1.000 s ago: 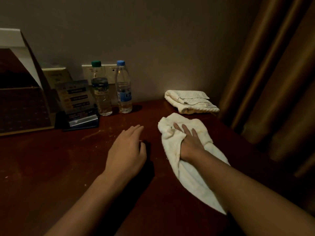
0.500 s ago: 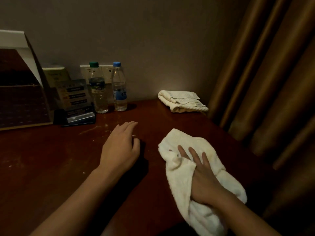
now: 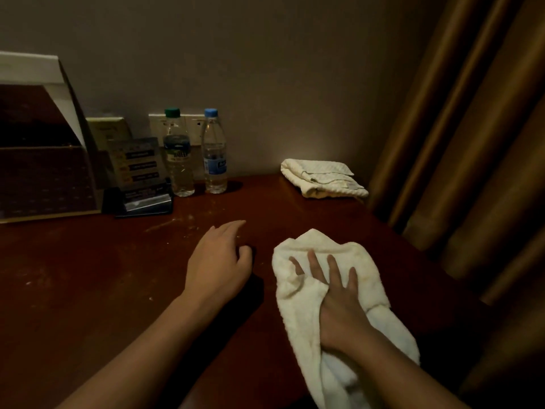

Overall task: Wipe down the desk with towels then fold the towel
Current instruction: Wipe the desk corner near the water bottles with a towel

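The desk [image 3: 88, 290] is dark red-brown wood with a dull sheen, flecked with pale crumbs and smears toward 11 o'clock. The towel [image 3: 362, 261], off-white terry with a nubby pile, lies crumpled at 5 o'clock on the desk, rounded and bunched at its far end and trailing in a long soft strip toward the near edge.

The right hand [image 3: 336, 302] lies palm down on the towel. Its grip is apart: four fingers [image 3: 312, 261] are straight and fanned, pressing the cloth flat against the wood. A ridge of cloth folds up along the hand's left side and hides the thumb.

The left hand [image 3: 218, 261] rests palm down on bare wood just beside the towel, at its 9 o'clock, not touching it. Its grip is loose and apart, the fingers gently curved, holding nothing.

At 1 o'clock, by the wall, a second towel [image 3: 321, 178] lies folded into a flat, ribbed pad. At 11 o'clock stand two clear plastic bottles side by side, slim and upright: one green-capped [image 3: 177, 154], one blue-capped [image 3: 214, 154]. Left of them, a glossy card stand [image 3: 138, 163] leans back, its print too dim to read. At 10 o'clock sits a slanted dark box [image 3: 44, 172] with a white rim. A brown curtain [image 3: 472, 143] hangs in heavy vertical folds along the right.
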A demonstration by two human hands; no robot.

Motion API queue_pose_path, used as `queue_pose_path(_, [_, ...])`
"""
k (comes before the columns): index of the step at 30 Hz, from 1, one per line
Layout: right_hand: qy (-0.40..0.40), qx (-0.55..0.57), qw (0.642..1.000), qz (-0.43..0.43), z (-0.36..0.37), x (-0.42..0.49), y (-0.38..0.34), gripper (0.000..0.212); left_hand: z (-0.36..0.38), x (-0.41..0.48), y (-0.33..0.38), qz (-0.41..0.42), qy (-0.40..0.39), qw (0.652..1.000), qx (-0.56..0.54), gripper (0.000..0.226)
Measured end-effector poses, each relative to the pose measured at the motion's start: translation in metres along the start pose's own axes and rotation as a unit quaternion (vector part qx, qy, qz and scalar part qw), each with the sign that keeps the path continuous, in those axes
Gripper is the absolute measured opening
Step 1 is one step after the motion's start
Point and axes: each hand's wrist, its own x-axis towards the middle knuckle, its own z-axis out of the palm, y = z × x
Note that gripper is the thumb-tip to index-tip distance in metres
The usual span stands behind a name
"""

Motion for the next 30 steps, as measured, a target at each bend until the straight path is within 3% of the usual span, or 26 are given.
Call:
queue_pose_path(5, [-0.058, 0.014, 0.998, -0.004, -0.018, 0.096, -0.001, 0.098, -0.003, 0.002, -0.004, -0.018, 0.018, 0.999, -0.021, 0.053])
queue_pose_path(14, [-0.075, 0.036, 0.996, 0.036, -0.021, 0.233, -0.001, 0.101, 0.01, 0.002, 0.002, 0.035, 0.037, 0.998, -0.027, 0.058])
queue_pose_path(22, [-0.081, 0.046, 0.994, 0.057, -0.02, 0.218, -0.003, 0.105, 0.015, 0.002, 0.001, 0.035, 0.041, 0.998, -0.038, 0.06])
queue_pose_path(30, [-0.084, 0.062, 0.988, 0.11, -0.031, 0.12, 0.011, 0.116, 0.003, -0.008, 0.01, 0.04, 0.057, 0.996, -0.063, 0.071])
